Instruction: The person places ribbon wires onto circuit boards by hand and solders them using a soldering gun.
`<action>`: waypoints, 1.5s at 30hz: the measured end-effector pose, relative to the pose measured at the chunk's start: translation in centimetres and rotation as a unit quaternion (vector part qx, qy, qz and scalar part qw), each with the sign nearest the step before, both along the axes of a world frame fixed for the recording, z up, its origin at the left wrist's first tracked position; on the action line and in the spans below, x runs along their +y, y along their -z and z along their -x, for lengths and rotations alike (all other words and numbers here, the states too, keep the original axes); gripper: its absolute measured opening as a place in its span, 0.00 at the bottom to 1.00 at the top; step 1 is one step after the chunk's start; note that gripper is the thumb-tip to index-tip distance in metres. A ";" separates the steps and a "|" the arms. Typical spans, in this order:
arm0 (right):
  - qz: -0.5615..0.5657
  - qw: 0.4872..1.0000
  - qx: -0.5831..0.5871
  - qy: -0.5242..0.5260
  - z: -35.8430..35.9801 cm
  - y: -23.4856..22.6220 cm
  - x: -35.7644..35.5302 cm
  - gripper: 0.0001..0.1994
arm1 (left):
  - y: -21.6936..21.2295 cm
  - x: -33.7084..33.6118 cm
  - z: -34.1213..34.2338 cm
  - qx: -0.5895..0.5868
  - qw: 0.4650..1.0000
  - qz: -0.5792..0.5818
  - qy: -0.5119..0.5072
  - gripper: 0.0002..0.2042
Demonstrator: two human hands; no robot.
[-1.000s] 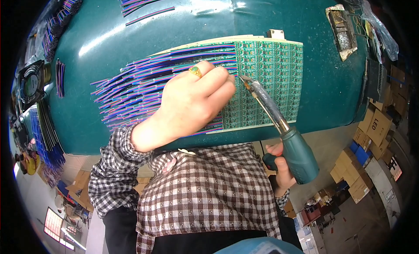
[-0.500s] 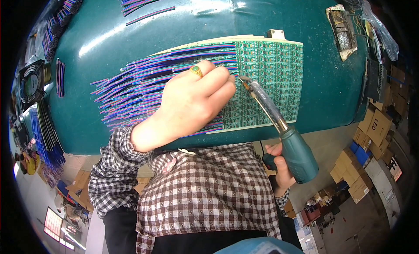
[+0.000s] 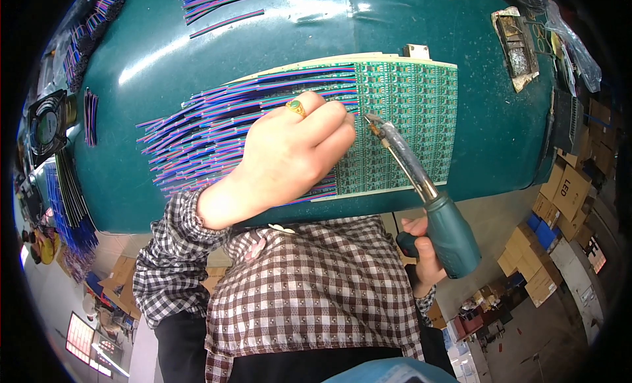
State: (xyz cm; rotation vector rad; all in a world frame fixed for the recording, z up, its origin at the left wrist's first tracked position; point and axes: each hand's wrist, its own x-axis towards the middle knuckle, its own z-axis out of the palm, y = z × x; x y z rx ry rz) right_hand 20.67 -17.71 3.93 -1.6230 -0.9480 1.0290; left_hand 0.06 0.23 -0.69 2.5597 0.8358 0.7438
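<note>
My left hand [image 3: 293, 149], with a ring on one finger, is closed above a sheet of small green circuit boards [image 3: 411, 119]. Its fingertips are mostly hidden, pinched on a ribbon wire [image 3: 356, 111] whose end peeks out by them. Rows of blue, pink and black ribbon wires [image 3: 210, 129] cover the sheet's left part and run out under that hand. In my right hand [image 3: 429, 259] is a green soldering gun [image 3: 451, 231], its fingers wrapped round the handle. The gun's tip points up-left, just right of my left fingertips and close over the boards.
Loose ribbon wires [image 3: 227, 24] lie at the far side of the green table mat [image 3: 151, 60]. A small fan [image 3: 49, 125] and wire bundles [image 3: 69, 205] line the left edge. At the far right sits a dirty metal tray [image 3: 517, 50], near clear plastic bags [image 3: 573, 44].
The soldering gun's tip has shifted slightly right, a little farther from my left fingertips. My left hand and the circuit board sheet have stayed put.
</note>
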 end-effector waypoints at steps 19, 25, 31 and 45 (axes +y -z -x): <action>-0.023 0.993 0.096 0.061 -0.6 0.4 0.9 0.30 | -0.4 0.3 -0.2 0.012 1.000 0.009 -0.001 0.14; -0.020 0.969 0.186 0.161 -2.7 1.7 3.4 0.30 | -0.4 0.1 -0.2 0.029 0.999 -0.027 -0.016 0.12; -0.123 0.895 0.394 0.171 -11.0 6.2 4.2 0.26 | -6.3 -0.3 2.8 -0.006 0.985 0.164 -0.056 0.13; -0.180 0.910 0.352 0.122 -11.0 9.1 4.9 0.28 | 1.9 13.2 8.1 0.088 0.966 0.197 -0.140 0.07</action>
